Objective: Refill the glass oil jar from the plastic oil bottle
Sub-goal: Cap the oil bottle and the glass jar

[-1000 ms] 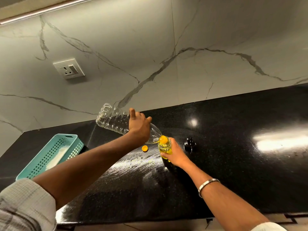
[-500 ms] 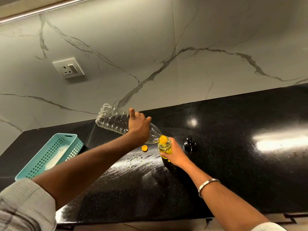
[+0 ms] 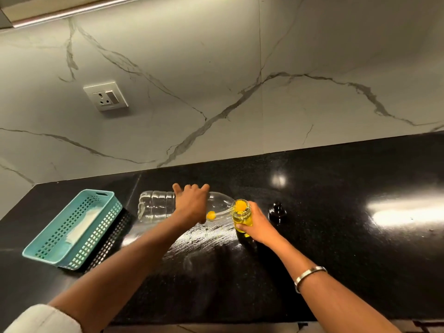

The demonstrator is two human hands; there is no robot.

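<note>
A clear plastic oil bottle (image 3: 156,204) lies nearly level just above the black counter, looking empty. My left hand (image 3: 191,204) grips it round the middle from above. Its mouth points right, at the rim of the glass oil jar (image 3: 242,213). The jar stands upright, filled with yellow oil, and its mouth is uncovered. My right hand (image 3: 258,224) holds it from the right side. A small orange bottle cap (image 3: 211,215) lies on the counter under the bottle's neck.
A black jar lid (image 3: 277,211) sits on the counter right of the jar. A teal plastic basket (image 3: 72,227) stands at the left. An oily smear (image 3: 201,239) marks the counter in front of the jar. The marble wall rises behind.
My left hand has lowered the bottle's base from raised and tilted to almost level. The jar and my right hand have stayed in place.
</note>
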